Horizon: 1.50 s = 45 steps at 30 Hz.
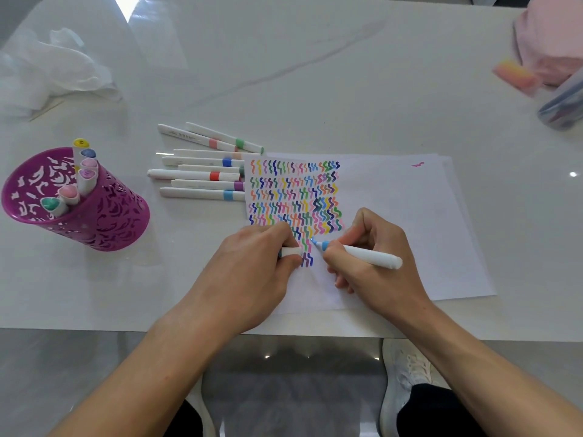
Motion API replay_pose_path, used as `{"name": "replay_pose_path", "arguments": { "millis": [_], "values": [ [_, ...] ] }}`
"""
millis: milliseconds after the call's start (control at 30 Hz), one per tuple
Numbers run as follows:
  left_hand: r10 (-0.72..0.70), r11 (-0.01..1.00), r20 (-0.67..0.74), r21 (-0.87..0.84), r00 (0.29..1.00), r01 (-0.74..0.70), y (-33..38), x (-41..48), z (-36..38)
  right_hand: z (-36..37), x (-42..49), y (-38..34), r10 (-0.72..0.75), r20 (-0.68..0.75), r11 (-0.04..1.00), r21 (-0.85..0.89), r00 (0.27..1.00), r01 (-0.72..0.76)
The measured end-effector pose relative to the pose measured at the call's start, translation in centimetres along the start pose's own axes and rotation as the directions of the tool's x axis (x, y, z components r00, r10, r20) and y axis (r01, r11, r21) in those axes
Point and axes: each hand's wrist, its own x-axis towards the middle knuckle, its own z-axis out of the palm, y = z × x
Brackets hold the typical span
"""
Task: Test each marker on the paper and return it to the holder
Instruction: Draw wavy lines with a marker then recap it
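Note:
My right hand [375,263] grips a white marker [366,254] with a light blue tip, and the tip touches the white paper [410,222] below rows of coloured squiggles [293,197]. My left hand [252,272] rests on the paper's left part and holds a white cap [290,251] in its curled fingers. Several capped white markers [202,171] lie in a loose pile left of the paper. A purple cut-out holder [104,216] stands tilted at the left with several markers [83,175] inside.
The white marble table [315,74] ends at a front edge just under my forearms. Crumpled clear plastic [53,70] lies at the back left. A pink cloth [552,39], a pink-yellow eraser [515,75] and a clear pencil case [563,102] sit at the back right.

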Motion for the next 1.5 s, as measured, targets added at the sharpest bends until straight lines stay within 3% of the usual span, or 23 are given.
{"name": "replay_pose_path", "arguments": {
  "millis": [100, 300, 533, 767, 1000, 1300, 1500],
  "values": [
    [0.000, 1.000, -0.001, -0.004, 1.000, 0.000, 0.0, 0.0, 0.0, 0.0, 0.0, 0.1, 0.000, 0.015, 0.999, 0.038, 1.000, 0.000],
    [-0.011, 1.000, 0.004, -0.009, 1.000, 0.011, -0.1, 0.1, -0.1, -0.7, 0.2, -0.3, -0.012, -0.094, 0.942, 0.332, 0.995, 0.043],
    [0.012, 0.999, -0.087, -0.051, 0.996, -0.016, -0.2, -0.3, -0.6, -0.9, 0.3, -1.6, 0.012, -0.136, 0.937, 0.347, 0.991, 0.037],
    [-0.087, 0.982, -0.139, -0.176, 0.986, 0.062, -0.2, -0.7, -0.7, -1.2, -0.1, -1.7, 0.141, -0.039, 0.937, 0.328, 0.989, -0.120],
    [-0.120, 0.976, -0.126, -0.196, 0.985, 0.094, -0.1, -0.9, -0.4, -1.2, -0.9, -2.0, 0.266, 0.020, 0.842, 0.483, 0.964, -0.242],
    [-0.124, 0.937, -0.137, -0.341, 0.983, 0.071, 0.6, -0.6, -0.1, -1.8, -1.2, -2.2, 0.076, 0.102, 0.885, 0.452, 0.992, -0.114],
    [-0.128, 0.896, -0.106, -0.439, 0.986, 0.070, 0.9, -0.7, -0.5, -1.8, -0.8, -2.1, 0.048, 0.085, 0.877, 0.474, 0.995, -0.083]
  ]
}}
